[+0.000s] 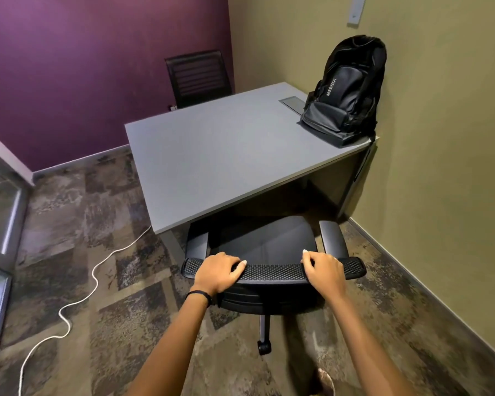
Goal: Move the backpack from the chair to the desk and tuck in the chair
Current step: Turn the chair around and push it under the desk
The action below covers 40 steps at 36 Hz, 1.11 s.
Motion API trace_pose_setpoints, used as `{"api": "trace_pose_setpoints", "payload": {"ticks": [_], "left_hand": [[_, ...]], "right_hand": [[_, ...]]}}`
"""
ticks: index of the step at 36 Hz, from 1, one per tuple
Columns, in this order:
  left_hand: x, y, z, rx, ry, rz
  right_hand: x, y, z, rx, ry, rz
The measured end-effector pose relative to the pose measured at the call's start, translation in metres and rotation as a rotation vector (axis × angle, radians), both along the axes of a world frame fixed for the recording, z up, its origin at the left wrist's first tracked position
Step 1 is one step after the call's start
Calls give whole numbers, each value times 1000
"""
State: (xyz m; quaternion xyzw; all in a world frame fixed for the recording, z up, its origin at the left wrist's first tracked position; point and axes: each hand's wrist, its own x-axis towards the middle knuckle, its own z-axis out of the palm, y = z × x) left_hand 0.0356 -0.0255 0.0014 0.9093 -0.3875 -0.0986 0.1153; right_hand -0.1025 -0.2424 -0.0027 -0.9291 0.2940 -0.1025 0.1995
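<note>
A black backpack stands upright on the far right corner of the grey desk, leaning against the olive wall. A black office chair sits at the desk's near edge, the front of its seat under the desktop. My left hand grips the left part of the mesh backrest top. My right hand grips the right part of the same backrest. Both armrests reach up to the desk edge.
A second black chair stands behind the desk by the purple wall. A white cable snakes across the carpet on the left. A glass partition lines the left edge. The olive wall is close on the right.
</note>
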Motion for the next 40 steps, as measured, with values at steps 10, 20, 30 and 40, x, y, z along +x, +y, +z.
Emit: {"api": "trace_pose_setpoints", "payload": {"ticks": [10, 20, 30, 40], "left_hand": [[28, -31, 8, 69, 78, 19], [35, -70, 11, 37, 115, 88], [32, -124, 12, -5, 167, 204], [42, -172, 9, -15, 166, 303]], "right_hand": [[30, -27, 12, 16, 39, 32], [53, -73, 16, -1, 44, 118], [77, -139, 19, 16, 88, 184], [107, -195, 17, 12, 104, 263]]}}
